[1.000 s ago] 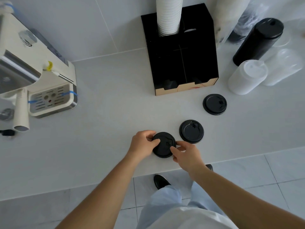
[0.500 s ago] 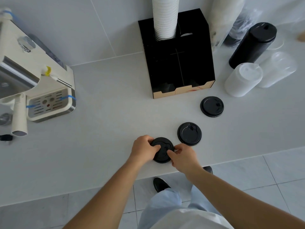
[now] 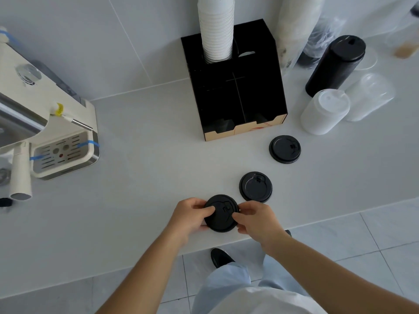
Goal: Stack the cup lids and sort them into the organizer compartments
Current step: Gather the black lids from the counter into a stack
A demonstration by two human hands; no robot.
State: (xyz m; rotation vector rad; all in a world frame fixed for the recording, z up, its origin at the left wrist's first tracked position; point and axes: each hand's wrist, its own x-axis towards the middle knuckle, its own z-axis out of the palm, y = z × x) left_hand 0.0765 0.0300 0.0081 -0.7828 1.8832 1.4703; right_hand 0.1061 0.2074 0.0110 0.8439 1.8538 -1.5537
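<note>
A black cup lid (image 3: pixel 221 214) lies near the counter's front edge, gripped on both sides. My left hand (image 3: pixel 191 215) pinches its left rim and my right hand (image 3: pixel 257 219) pinches its right rim. Whether it is one lid or a small stack I cannot tell. Two more black lids lie flat on the counter: one (image 3: pixel 255 186) just right of my hands, another (image 3: pixel 285 149) further back right. The black organizer (image 3: pixel 235 91) stands at the back with a divider down the middle; a tall stack of white paper cups (image 3: pixel 216 30) sits in its rear left slot.
An espresso machine (image 3: pixel 45 123) stands at the left. Right of the organizer are a black lid stack (image 3: pixel 335 64), a white lid stack (image 3: pixel 324 112), a clear lid stack (image 3: pixel 368 96) and bagged cups (image 3: pixel 297 26). The counter edge (image 3: pixel 317 219) runs just under my hands.
Both hands stay on the same lid near the front edge, with only small shifts of the fingers. The view has tilted slightly.
</note>
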